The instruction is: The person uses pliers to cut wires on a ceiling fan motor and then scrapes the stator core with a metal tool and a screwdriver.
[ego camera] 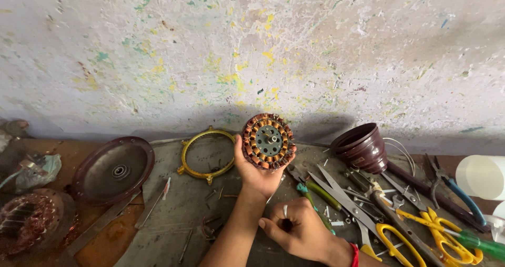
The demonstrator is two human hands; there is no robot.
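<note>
1. Your left hand cups the round stator, fingers curled round its lower rim and thumb on the left edge; it is held up above the bench.
2. Your right hand is closed into a loose fist beside your left forearm; you cannot tell what, if anything, it pinches.
3. The stator's flat face, copper coils ringed about a grey hub, is turned toward you, so its shaft axis points out at your head.
4. Just right lie scissors with yellow handles, pliers and a brown cup-shaped cover.
5. Left lie a yellow ring and a dark round plate.
6. The workbench is grimy, backed by a paint-flecked grey wall.
</note>
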